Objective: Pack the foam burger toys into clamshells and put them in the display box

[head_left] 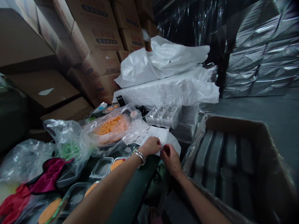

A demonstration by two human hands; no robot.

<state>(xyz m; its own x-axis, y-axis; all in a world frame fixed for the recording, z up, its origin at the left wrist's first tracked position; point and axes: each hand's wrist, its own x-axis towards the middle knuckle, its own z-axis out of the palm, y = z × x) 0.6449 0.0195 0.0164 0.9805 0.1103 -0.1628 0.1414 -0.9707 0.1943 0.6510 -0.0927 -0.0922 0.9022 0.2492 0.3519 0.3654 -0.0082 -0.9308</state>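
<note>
My left hand, with a beaded bracelet at the wrist, is closed in a pinch on the edge of a white printed sheet of paper lying at the table's edge. My right hand is closed too, its fingertips pinching the same sheet right beside the left hand. Just behind the sheet sits a clear bag of orange food.
Small black trays with orange filling line the table. A bag of green food and a red cloth lie left. Clear plastic trays and white bags stand behind. An open carton of black trays is right.
</note>
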